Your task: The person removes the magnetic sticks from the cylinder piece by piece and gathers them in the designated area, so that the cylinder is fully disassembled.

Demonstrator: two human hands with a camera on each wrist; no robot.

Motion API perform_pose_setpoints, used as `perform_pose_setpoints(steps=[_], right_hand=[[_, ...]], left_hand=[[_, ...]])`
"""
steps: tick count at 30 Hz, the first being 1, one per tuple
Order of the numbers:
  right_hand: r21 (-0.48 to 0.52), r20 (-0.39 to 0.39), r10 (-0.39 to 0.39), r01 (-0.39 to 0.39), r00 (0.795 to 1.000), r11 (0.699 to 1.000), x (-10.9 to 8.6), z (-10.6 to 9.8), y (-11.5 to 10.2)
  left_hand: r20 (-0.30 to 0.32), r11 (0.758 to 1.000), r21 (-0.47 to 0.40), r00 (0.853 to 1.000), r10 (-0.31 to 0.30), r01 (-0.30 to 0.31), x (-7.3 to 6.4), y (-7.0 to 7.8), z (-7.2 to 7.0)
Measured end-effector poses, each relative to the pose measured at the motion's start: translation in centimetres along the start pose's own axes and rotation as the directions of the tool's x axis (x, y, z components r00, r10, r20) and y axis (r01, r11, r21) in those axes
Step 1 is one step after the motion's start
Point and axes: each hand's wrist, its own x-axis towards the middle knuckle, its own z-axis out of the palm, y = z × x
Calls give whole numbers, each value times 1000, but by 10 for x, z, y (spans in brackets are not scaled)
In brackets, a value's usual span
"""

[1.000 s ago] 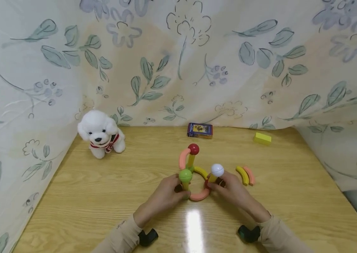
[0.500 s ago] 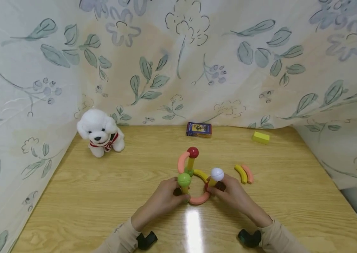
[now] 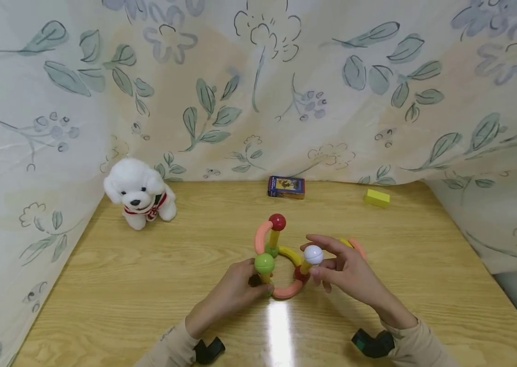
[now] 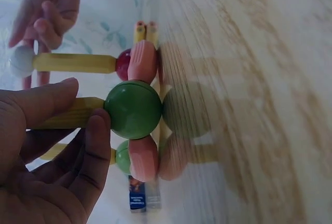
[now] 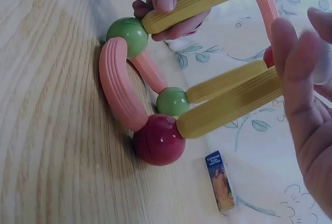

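Note:
Several coloured balls and sticks make up a toy construction on the wooden table. Its base is a ring of curved pieces, among them a pink one and a yellow one. Upright yellow sticks carry a light green ball, a red ball and a white ball. My left hand pinches one yellow stick just above a lower green ball. Beside the white ball, my right hand has its fingers spread, thumb close to the ball and the yellow stick below.
Behind my right hand lie two loose curved pieces, one pink and one yellow, partly hidden. Toward the back are a small picture box and a yellow block. A white plush dog sits at the left by the patterned cloth.
My right hand has let go of the yellow stick under the white ball, spreading its fingers and moving slightly up and right. My left hand keeps its grip.

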Motion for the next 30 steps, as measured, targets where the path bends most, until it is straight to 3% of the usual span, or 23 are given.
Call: perform_pose_setpoints(steps=[3, 9, 14, 20, 26, 30], right_hand=[[32, 8, 12, -12, 1000, 999, 1, 2, -2], [0, -42, 14, -14, 999, 1000, 1, 5, -4], [-48, -55, -51, 48, 997, 998, 4, 8, -3], [-25, -39, -119, 118, 992, 993, 9, 13, -5], [-47, -59, -84, 82, 995, 996, 10, 8, -10], [-107, -147, -21, 5, 989, 994, 17, -7, -6]], left_hand=[[1, 1000, -12, 1000, 1, -1, -2, 0, 0], [-11, 1000, -15, 1000, 14, -14, -3, 0, -1], [-20, 1000, -12, 1000, 20, -20, -3, -1, -3], [-28, 1000, 10, 999, 22, -22, -3, -1, -4], [-34, 998, 37, 998, 45, -44, -2, -3, -4], [-33, 997, 49, 998, 56, -54, -1, -4, -3]])
